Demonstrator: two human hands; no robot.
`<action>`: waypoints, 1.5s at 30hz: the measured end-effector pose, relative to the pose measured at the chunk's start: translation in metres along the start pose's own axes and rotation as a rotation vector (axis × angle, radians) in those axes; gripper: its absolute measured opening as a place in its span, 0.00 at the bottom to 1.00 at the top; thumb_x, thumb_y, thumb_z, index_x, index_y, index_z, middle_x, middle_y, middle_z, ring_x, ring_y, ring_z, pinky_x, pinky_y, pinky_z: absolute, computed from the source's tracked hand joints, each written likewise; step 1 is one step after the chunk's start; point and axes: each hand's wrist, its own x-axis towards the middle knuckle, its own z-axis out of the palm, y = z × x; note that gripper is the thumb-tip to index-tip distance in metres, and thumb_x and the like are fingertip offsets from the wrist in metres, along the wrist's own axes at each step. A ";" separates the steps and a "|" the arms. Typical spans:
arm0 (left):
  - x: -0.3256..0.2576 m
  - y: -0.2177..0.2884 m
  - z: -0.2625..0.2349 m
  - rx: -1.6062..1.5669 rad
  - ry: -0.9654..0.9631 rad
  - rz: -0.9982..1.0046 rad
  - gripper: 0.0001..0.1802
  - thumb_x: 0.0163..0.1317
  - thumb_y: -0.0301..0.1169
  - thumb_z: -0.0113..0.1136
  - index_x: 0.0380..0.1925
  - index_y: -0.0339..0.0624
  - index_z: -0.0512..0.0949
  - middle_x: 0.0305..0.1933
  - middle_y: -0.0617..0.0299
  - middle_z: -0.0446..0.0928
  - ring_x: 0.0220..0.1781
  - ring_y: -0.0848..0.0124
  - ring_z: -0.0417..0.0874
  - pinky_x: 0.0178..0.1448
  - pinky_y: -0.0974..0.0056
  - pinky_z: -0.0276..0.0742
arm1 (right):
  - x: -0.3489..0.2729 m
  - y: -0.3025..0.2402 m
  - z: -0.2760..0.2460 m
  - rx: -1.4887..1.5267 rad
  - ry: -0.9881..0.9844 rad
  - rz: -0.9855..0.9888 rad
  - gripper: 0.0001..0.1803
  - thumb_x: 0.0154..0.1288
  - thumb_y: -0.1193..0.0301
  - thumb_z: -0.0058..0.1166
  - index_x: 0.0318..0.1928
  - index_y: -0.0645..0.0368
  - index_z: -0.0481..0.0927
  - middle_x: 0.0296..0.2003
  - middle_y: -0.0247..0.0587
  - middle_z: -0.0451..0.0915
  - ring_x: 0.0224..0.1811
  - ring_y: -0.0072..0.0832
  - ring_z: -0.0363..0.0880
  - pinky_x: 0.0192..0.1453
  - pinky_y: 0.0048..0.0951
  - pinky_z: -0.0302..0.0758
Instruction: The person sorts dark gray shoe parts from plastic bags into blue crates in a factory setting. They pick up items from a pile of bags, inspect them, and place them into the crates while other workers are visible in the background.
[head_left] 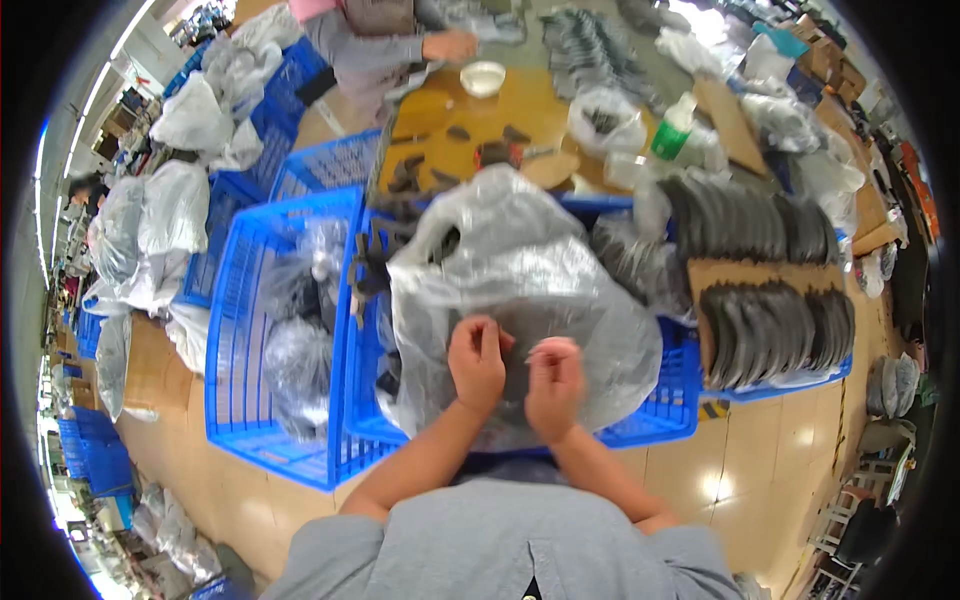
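"Grey shirt (pixel 480 540) nearest us, at the bottom. What's beyond it, from the left?"

"One blue crate (pixel 270 455) with clear bags (pixel 298 370) inside; its high slatted walls probably stop them from sliding out. Beside it, the big plastic bag (pixel 510 235) sits squarely in front of the person, over a second blue crate (pixel 660 428). I'd say the crate props it up within easy reach of both arms."

"And the hands?"

"Left hand (pixel 478 365) and right hand (pixel 556 385) are apart, both in front of the bag's near side, fingers curled. Held that close, they could work on one small stretch of film, but I can't tell whether either is pinching it."

"Further right?"

"Dark curved pieces (pixel 755 325) stand in a tight row by a cardboard sheet (pixel 740 275), perhaps lined up so they nest and don't scatter."

"Now, what can't you make out?"

"Leftmost, the contents of those clear bags: creases and glare blur them. At the top, a co-worker's hand (pixel 450 46) shows over the yellow tabletop (pixel 540 100), but that person is cut off by the edge of the view. The big bag's cloudy film hides whatever fills it, and its bulk covers most of the crate underneath. The right hand's fingertips are smeared by blur."
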 end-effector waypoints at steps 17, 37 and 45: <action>-0.039 0.045 -0.061 -0.053 -0.343 0.151 0.06 0.64 0.20 0.48 0.39 0.38 0.71 0.36 0.56 0.73 0.28 0.74 0.74 0.32 0.72 0.70 | -0.035 -0.015 -0.141 -0.030 0.000 0.453 0.04 0.59 0.83 0.51 0.34 0.62 0.75 0.24 0.26 0.71 0.23 0.09 0.63 0.25 0.14 0.59; -0.227 -0.205 -0.085 0.369 -1.268 -0.929 0.06 0.63 0.24 0.53 0.40 0.40 0.71 0.28 0.67 0.71 0.28 0.77 0.73 0.32 0.73 0.69 | -0.222 -0.108 -0.232 0.444 -0.396 -0.101 0.14 0.55 0.75 0.56 0.42 0.45 0.73 0.30 0.45 0.74 0.22 0.31 0.71 0.20 0.27 0.63; -0.289 -0.295 -0.045 0.498 -1.763 -0.295 0.02 0.59 0.22 0.57 0.33 0.39 0.75 0.29 0.64 0.71 0.30 0.76 0.73 0.33 0.71 0.70 | -0.399 0.118 -0.241 -0.651 0.288 1.064 0.15 0.51 0.70 0.60 0.41 0.59 0.77 0.35 0.43 0.76 0.33 0.37 0.76 0.35 0.30 0.73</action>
